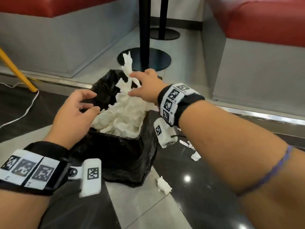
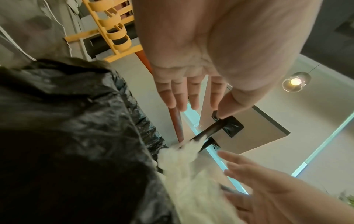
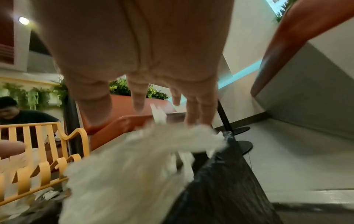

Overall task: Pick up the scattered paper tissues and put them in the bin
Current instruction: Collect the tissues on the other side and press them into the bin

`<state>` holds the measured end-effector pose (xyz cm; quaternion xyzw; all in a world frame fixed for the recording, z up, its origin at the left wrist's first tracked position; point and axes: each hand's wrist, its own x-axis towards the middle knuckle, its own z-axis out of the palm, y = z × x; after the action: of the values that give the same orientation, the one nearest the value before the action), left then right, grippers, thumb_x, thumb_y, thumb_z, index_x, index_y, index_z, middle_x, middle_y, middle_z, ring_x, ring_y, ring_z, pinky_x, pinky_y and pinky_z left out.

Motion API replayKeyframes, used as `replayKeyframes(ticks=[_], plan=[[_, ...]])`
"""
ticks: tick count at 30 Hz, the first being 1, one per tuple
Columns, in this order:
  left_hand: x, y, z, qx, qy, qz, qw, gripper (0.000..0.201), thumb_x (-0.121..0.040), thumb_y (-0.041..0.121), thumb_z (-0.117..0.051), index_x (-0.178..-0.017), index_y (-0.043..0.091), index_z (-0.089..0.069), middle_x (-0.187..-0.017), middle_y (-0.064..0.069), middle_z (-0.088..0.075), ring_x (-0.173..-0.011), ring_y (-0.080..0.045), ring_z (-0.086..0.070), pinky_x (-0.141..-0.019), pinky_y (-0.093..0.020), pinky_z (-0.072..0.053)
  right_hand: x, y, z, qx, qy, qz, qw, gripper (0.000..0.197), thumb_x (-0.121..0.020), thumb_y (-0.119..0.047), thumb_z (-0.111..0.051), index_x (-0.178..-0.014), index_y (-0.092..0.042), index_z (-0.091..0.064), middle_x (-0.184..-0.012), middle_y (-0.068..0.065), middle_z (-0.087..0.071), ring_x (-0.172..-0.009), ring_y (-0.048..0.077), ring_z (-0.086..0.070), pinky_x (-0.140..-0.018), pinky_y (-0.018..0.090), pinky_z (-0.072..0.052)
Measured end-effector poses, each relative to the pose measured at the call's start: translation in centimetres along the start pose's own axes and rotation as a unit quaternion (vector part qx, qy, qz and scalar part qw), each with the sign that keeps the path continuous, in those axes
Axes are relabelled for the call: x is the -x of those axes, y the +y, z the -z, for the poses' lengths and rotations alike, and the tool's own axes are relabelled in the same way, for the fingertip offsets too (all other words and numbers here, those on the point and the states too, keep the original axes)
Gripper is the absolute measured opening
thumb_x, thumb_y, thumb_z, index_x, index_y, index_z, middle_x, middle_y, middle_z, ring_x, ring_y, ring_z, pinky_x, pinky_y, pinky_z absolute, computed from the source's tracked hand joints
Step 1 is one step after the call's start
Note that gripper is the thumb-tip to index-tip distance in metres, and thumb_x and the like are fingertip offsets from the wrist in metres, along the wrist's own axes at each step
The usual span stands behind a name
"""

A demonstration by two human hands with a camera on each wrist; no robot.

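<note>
A bin lined with a black bag (image 1: 125, 156) stands on the floor, heaped with white crumpled tissues (image 1: 125, 113). One long tissue strip (image 1: 127, 63) sticks up from the heap. My right hand (image 1: 135, 83) is over the far side of the heap with fingers spread, its fingertips (image 3: 193, 121) touching the tissues (image 3: 134, 166). My left hand (image 1: 92, 103) hovers at the bin's left rim beside the raised bag edge (image 1: 105, 86). In the left wrist view my left hand (image 2: 193, 107) is open and holds nothing, with the bag (image 2: 76, 121) below it. Loose tissues (image 1: 163, 185) lie on the floor to the right.
More tissue scraps (image 1: 195, 156) lie right of the bin. A black table pedestal (image 1: 153, 60) stands just behind it, and red benches flank the aisle. A yellow chair leg (image 1: 16, 70) and a white cable (image 1: 24, 111) are at the left. A person (image 3: 11, 109) sits behind a yellow chair (image 3: 47, 144).
</note>
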<state>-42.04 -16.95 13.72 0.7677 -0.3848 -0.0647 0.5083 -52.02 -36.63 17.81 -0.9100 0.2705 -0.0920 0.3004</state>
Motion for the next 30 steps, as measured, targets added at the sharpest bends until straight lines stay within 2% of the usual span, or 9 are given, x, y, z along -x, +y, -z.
replayKeyframes(ticks=[3, 5, 8, 10, 12, 15, 20, 26, 30], plan=[[1.0, -1.2, 0.6, 0.028, -0.019, 0.008, 0.999, 0.035, -0.086, 0.008, -0.058, -0.089, 0.043, -0.054, -0.100, 0.009, -0.064, -0.091, -0.017, -0.060, -0.085, -0.031, -0.048, 2.2, 4.1, -0.1, -0.098, 0.184, -0.003, 0.978, 0.015, -0.084, -0.019, -0.055, -0.094, -0.029, -0.060, -0.113, 0.002, -0.053, -0.094, 0.017, -0.054, -0.089, 0.032, -0.046], [1.6, -1.2, 0.4, 0.050, -0.038, 0.012, 0.998, 0.030, -0.086, 0.006, -0.058, -0.086, 0.036, -0.059, -0.095, 0.002, -0.068, -0.088, -0.018, -0.062, -0.078, -0.022, -0.049, 5.1, 8.5, -2.4, -0.065, 0.247, -0.104, 0.961, 0.014, -0.083, -0.012, -0.048, -0.075, -0.022, -0.054, -0.094, 0.008, -0.061, -0.079, 0.023, -0.055, -0.078, 0.034, -0.049], [1.6, 1.2, -1.0, 0.049, -0.084, -0.020, 0.995, 0.018, -0.086, 0.007, -0.059, -0.083, 0.024, -0.063, -0.084, -0.003, -0.070, -0.072, -0.007, -0.060, -0.064, -0.008, -0.047, 10.9, 14.3, -10.9, 0.069, -0.036, -0.232, 0.970, 0.022, -0.085, -0.009, -0.046, -0.100, -0.018, -0.059, -0.117, 0.016, -0.056, -0.100, 0.032, -0.059, -0.091, 0.038, -0.049], [1.7, 3.2, -2.4, 0.062, -0.109, -0.046, 0.991, 0.015, -0.086, 0.007, -0.059, -0.084, 0.022, -0.064, -0.083, -0.004, -0.070, -0.068, -0.010, -0.059, -0.063, -0.015, -0.048, 14.9, 15.7, -16.9, 0.110, -0.223, -0.228, 0.941, 0.049, -0.086, -0.010, -0.046, -0.128, -0.034, -0.048, -0.147, 0.011, -0.032, -0.126, 0.039, -0.044, -0.105, 0.046, -0.039], [2.5, 4.8, -4.0, 0.084, -0.156, -0.065, 0.982, 0.012, -0.085, 0.011, -0.061, -0.084, 0.023, -0.064, -0.082, -0.004, -0.069, -0.069, -0.018, -0.060, -0.066, -0.027, -0.050, 18.6, 16.1, -20.5, 0.115, -0.264, -0.212, 0.934, 0.050, -0.091, -0.015, -0.046, -0.136, -0.035, -0.041, -0.154, 0.007, -0.020, -0.135, 0.037, -0.030, -0.109, 0.048, -0.032], [4.5, 6.5, -6.6, 0.081, -0.269, -0.099, 0.955, 0.008, -0.081, 0.023, -0.058, -0.083, 0.027, -0.064, -0.083, 0.001, -0.069, -0.072, -0.011, -0.061, -0.065, -0.023, -0.050, 22.4, 16.2, -21.7, 0.123, -0.245, -0.210, 0.938, 0.033, -0.096, -0.017, -0.038, -0.127, -0.015, -0.051, -0.135, 0.014, -0.043, -0.124, 0.033, -0.042, -0.101, 0.042, -0.039], [5.8, 7.8, -10.8, 0.057, -0.360, -0.158, 0.918, 0.012, -0.085, 0.019, -0.059, -0.083, 0.029, -0.065, -0.079, 0.005, -0.066, -0.074, -0.014, -0.060, -0.063, -0.019, -0.047, 20.5, 22.2, -12.9, 0.173, -0.259, -0.299, 0.902, 0.031, -0.094, -0.019, -0.045, -0.119, -0.007, -0.059, -0.124, 0.015, -0.060, -0.114, 0.031, -0.057, -0.097, 0.035, -0.044], [3.4, 9.1, -14.1, 0.001, -0.379, -0.195, 0.905, 0.010, -0.085, 0.023, -0.056, -0.083, 0.030, -0.062, -0.075, 0.021, -0.060, -0.071, -0.003, -0.055, -0.061, -0.011, -0.041, 18.2, 28.5, 13.4, 0.289, -0.017, -0.399, 0.870, 0.036, -0.098, -0.013, -0.041, -0.132, -0.006, -0.049, -0.135, 0.019, -0.053, -0.122, 0.033, -0.051, -0.100, 0.037, -0.039], [2.0, 9.7, -15.6, -0.092, -0.419, -0.241, 0.870, 0.010, -0.084, 0.025, -0.056, -0.080, 0.033, -0.060, -0.070, 0.017, -0.059, -0.072, 0.001, -0.055, -0.060, -0.016, -0.038, 25.7, 29.7, 16.7, 0.273, -0.034, -0.424, 0.863, 0.029, -0.097, -0.017, -0.042, -0.115, -0.001, -0.058, -0.122, 0.023, -0.059, -0.111, 0.036, -0.056, -0.093, 0.038, -0.042]])
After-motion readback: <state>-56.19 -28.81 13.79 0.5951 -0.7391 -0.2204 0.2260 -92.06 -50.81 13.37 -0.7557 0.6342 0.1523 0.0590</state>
